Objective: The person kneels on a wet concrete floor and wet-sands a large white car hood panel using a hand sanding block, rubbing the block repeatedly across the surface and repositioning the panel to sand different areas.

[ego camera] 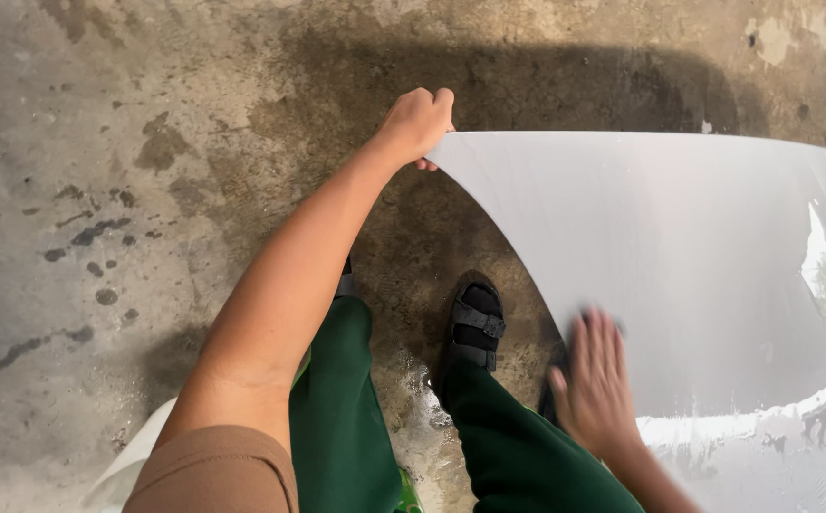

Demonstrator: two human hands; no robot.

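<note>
White and glossy, a large curved panel (679,256) is the landmark here, standing on edge over a stained, damp concrete floor (99,237) and filling the space to the person's right. The left hand (416,123) is closed over the panel's pointed upper corner, fingers curled over the top edge, thumb side hidden behind it. The right hand (595,380) lies flat and open against the panel's near face, low down, blurred with motion; a dark pad or cloth seems to sit under the palm, though I cannot tell for sure. Below the panel's curved cut-out edge stand the person's feet in black strapped sandals (475,328), with green trousers (337,418) nearer the camera. Water glistens on the floor just beside the sandals and along the panel's lower part. The risks, as I judge them: the wet surface may let the left grip slide off that narrow corner and tip the panel; the slick concrete invites a slip; and the thin cut-out edge hangs close above exposed toes.
</note>
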